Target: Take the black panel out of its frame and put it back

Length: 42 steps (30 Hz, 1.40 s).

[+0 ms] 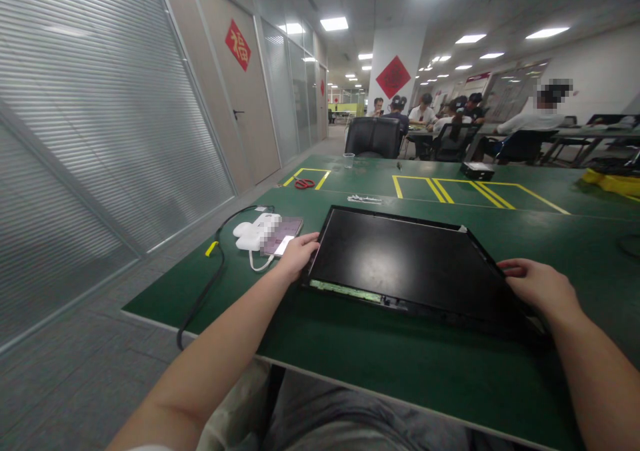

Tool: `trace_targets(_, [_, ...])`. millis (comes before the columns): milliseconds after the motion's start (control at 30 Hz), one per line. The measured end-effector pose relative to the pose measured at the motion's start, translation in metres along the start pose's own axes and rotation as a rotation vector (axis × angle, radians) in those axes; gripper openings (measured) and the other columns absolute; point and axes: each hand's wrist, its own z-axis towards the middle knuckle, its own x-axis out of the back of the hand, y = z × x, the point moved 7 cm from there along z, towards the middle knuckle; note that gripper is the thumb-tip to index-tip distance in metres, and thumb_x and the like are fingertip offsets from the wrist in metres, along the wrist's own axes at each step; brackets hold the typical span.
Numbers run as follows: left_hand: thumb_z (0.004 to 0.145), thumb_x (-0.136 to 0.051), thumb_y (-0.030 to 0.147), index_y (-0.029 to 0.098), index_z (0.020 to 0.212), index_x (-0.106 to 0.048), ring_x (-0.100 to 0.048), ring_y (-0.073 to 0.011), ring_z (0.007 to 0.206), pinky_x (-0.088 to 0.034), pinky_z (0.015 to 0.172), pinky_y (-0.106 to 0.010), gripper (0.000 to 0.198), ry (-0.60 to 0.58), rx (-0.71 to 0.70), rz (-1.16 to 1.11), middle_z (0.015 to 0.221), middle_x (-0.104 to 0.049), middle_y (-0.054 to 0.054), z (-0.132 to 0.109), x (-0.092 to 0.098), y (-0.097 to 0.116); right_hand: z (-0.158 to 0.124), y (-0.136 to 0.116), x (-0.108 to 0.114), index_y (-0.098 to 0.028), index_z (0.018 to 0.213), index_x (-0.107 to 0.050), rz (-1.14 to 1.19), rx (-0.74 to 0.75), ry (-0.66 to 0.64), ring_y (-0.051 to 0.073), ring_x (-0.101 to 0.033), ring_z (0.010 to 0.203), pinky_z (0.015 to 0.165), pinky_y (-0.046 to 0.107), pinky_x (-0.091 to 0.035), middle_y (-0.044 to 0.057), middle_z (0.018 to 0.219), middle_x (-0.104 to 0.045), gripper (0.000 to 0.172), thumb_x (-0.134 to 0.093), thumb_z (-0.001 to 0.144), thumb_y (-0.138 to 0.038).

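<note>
A black flat screen panel [395, 251] lies face up at a slight slant in front of me, just above or on the green table [320, 344]. Along its near edge a greenish circuit strip [345, 291] is exposed. My left hand [299, 256] is closed on the panel's left edge, its fingertips partly out of sight. At the opposite edge, my right hand [543, 291] grips the frame with fingers on the rim and the thumb side hidden. A phone [287, 234] lies just beyond my left hand.
White charging devices [250, 237] and a black cable [203, 291] sit on the left. Farther back are red-handled scissors [304, 184], a silver tool [365, 199], a plastic cup [349, 161], a black box [477, 171] and yellow tape outlines [443, 191]. Several people sit beyond a black chair [373, 137].
</note>
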Motion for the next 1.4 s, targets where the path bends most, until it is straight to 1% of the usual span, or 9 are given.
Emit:
trace_targets(133, [0.075, -0.072, 0.011, 0.017, 0.133, -0.066, -0.067, -0.0147, 0.056, -0.056, 0.057, -0.027, 0.059, -0.022, 0.088, -0.143, 0.079, -0.077, -0.004, -0.001, -0.004, -0.005, -0.002, 0.002, -0.002, -0.033, 0.097, -0.075, 0.026, -0.071, -0.058, 0.030, -0.070, 0.092, 0.071, 0.039, -0.051, 0.003, 0.104, -0.077, 0.039, -0.063, 0.060, -0.032])
trace_targets(233, [0.075, -0.076, 0.013, 0.017, 0.131, -0.067, -0.068, -0.0141, 0.057, -0.057, 0.060, -0.027, 0.057, -0.001, 0.080, -0.174, 0.080, -0.078, -0.004, -0.002, -0.004, -0.004, -0.003, 0.000, 0.000, -0.033, 0.097, -0.075, 0.027, -0.059, -0.056, 0.031, -0.069, 0.092, 0.071, 0.040, -0.050, 0.003, 0.105, -0.077, 0.038, -0.063, 0.062, -0.034])
trace_targets(400, [0.081, -0.071, 0.013, 0.017, 0.130, -0.068, -0.066, -0.0135, 0.053, -0.053, 0.054, -0.023, 0.050, 0.036, 0.085, -0.238, 0.066, -0.073, 0.000, 0.001, -0.005, -0.005, -0.003, -0.001, -0.003, -0.031, 0.102, -0.076, 0.022, -0.053, -0.084, 0.028, -0.069, 0.094, 0.068, 0.037, -0.049, 0.004, 0.112, -0.076, 0.040, -0.062, 0.065, -0.031])
trace_targets(533, [0.081, -0.072, 0.013, 0.014, 0.131, -0.066, -0.068, -0.0137, 0.055, -0.054, 0.055, -0.023, 0.051, 0.023, 0.108, -0.332, 0.072, -0.075, -0.002, 0.006, -0.007, -0.010, -0.001, -0.001, -0.007, -0.029, 0.102, -0.077, 0.028, -0.029, -0.088, 0.028, -0.069, 0.091, 0.066, 0.037, -0.050, 0.006, 0.112, -0.075, 0.039, -0.062, 0.066, -0.033])
trace_targets(633, [0.078, -0.077, 0.013, 0.013, 0.133, -0.064, -0.068, -0.0145, 0.054, -0.055, 0.054, -0.023, 0.057, -0.016, 0.116, -0.391, 0.078, -0.077, -0.004, 0.008, -0.010, -0.012, -0.001, -0.002, -0.008, -0.028, 0.100, -0.078, 0.034, -0.014, -0.072, 0.029, -0.070, 0.088, 0.066, 0.038, -0.051, 0.007, 0.109, -0.076, 0.038, -0.064, 0.065, -0.037])
trace_targets(867, [0.077, -0.073, 0.005, 0.018, 0.146, -0.054, -0.063, -0.0134, 0.044, -0.052, 0.047, -0.023, 0.072, -0.042, 0.136, -0.386, 0.066, -0.073, -0.001, 0.001, -0.013, -0.008, 0.003, 0.001, -0.011, -0.029, 0.105, -0.078, 0.018, -0.008, -0.075, 0.030, -0.070, 0.093, 0.068, 0.038, -0.052, 0.007, 0.113, -0.075, 0.041, -0.065, 0.067, -0.034])
trace_targets(1000, [0.075, -0.075, 0.005, 0.016, 0.143, -0.058, -0.065, -0.0141, 0.047, -0.054, 0.050, -0.024, 0.071, -0.079, 0.130, -0.380, 0.071, -0.076, -0.003, -0.002, -0.014, -0.005, 0.008, 0.005, -0.015, -0.029, 0.103, -0.079, 0.021, 0.001, -0.070, 0.031, -0.071, 0.092, 0.068, 0.038, -0.052, 0.008, 0.110, -0.076, 0.042, -0.067, 0.062, -0.028])
trace_targets(1167, [0.073, -0.085, 0.015, 0.013, 0.130, -0.067, -0.071, -0.0165, 0.059, -0.057, 0.058, -0.025, 0.060, -0.111, 0.108, -0.370, 0.083, -0.079, -0.008, -0.002, -0.015, -0.004, 0.011, 0.006, -0.017, -0.028, 0.103, -0.079, 0.010, 0.004, -0.074, 0.030, -0.071, 0.093, 0.069, 0.037, -0.053, 0.007, 0.109, -0.077, 0.044, -0.064, 0.062, -0.024])
trace_targets(1400, [0.071, -0.087, 0.024, 0.017, 0.111, -0.078, -0.075, -0.0198, 0.080, -0.056, 0.065, -0.025, 0.041, -0.198, -0.019, -0.290, 0.097, -0.081, -0.007, -0.004, -0.018, 0.002, 0.007, 0.002, -0.015, -0.026, 0.109, -0.079, -0.024, 0.002, -0.104, 0.029, -0.071, 0.098, 0.073, 0.035, -0.054, 0.008, 0.113, -0.076, 0.047, -0.062, 0.065, -0.021])
